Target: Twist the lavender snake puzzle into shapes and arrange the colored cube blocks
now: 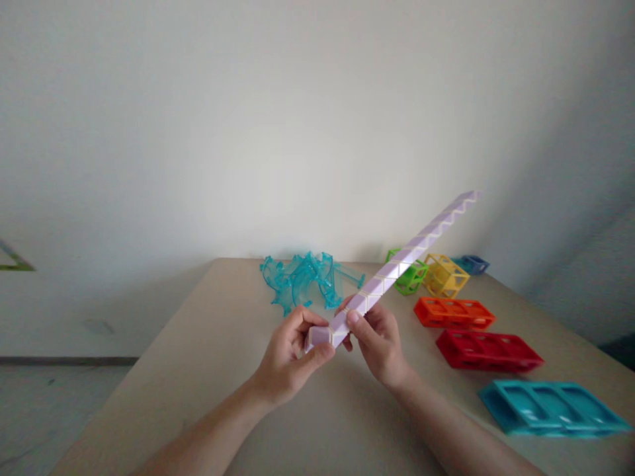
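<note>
Pale plain wall behind, beige surface (208, 370) running from the near edge back to it, grey floor visible at left. Both hands held above the surface, near its middle. Left hand (290, 354) closed on the near end of a long lilac segmented twist stick (397, 268), thumb underneath, fingers curled over the end block. Right hand (380, 340) pinches the next segments just beside it, thumb on top. Stick rises from the hands up and to the right, straight, far end free in the air against the wall. Judgement: light hollow plastic, stiff within each wedge but jointed between wedges, so it likely turns or folds at any seam if loaded; smooth faces, probably a bit slippery; not fragile looking. Best hold appears to be on two adjacent segments either side of a joint, as now; holding only one end leaves the long part levering. On the surface beyond the hands: tangle of clear teal plastic pieces (305, 277). To the right, well apart from the hands: green cube frame (411, 276), yellow cube frame (445, 276), small blue piece (473, 264), orange frame (454, 313), red frame (489, 350), teal frame (550, 408), lying flat in a rough row
</note>
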`<control>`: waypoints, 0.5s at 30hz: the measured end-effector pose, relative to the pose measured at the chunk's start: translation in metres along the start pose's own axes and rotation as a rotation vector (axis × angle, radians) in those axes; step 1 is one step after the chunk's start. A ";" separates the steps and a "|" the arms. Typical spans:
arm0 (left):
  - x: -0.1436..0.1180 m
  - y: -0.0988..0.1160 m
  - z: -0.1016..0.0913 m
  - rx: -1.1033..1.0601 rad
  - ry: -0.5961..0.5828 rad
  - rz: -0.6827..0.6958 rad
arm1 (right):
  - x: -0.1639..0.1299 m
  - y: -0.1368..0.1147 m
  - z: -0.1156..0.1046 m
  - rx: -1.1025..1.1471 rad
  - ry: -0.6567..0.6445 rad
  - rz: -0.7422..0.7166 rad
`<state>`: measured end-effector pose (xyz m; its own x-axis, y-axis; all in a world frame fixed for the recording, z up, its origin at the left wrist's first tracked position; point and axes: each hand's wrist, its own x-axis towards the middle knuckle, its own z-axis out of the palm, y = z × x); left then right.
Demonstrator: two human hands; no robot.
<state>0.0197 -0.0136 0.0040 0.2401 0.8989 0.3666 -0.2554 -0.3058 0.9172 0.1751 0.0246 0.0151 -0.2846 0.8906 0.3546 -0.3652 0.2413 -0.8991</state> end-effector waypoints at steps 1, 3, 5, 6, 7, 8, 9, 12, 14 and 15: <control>0.000 0.000 0.000 -0.007 0.002 -0.008 | 0.001 0.001 -0.001 0.016 0.010 0.007; 0.001 -0.001 -0.001 0.023 0.029 0.002 | 0.002 0.002 -0.002 0.042 0.036 0.015; 0.002 -0.002 -0.002 0.089 0.068 0.051 | 0.003 0.004 -0.003 0.049 0.059 0.019; 0.002 -0.002 -0.002 0.117 0.081 0.083 | 0.004 0.004 -0.004 0.047 0.064 0.019; 0.002 -0.003 -0.003 0.137 0.087 0.114 | 0.004 0.004 -0.004 0.044 0.064 0.019; 0.002 -0.004 -0.003 0.148 0.085 0.142 | 0.004 0.004 -0.005 0.040 0.060 0.019; 0.002 -0.004 -0.004 0.156 0.079 0.167 | 0.004 0.003 -0.005 0.038 0.055 0.019; 0.001 -0.006 -0.004 0.195 0.067 0.234 | 0.004 0.002 -0.005 0.058 0.050 0.026; 0.000 -0.006 -0.005 0.250 0.077 0.280 | 0.004 0.002 -0.004 0.086 0.049 0.041; 0.000 -0.005 -0.006 0.292 0.078 0.310 | 0.004 0.002 -0.003 0.095 0.047 0.054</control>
<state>0.0157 -0.0105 -0.0013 0.1191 0.7681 0.6292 -0.0257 -0.6311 0.7753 0.1762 0.0294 0.0139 -0.2647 0.9191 0.2918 -0.4332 0.1570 -0.8875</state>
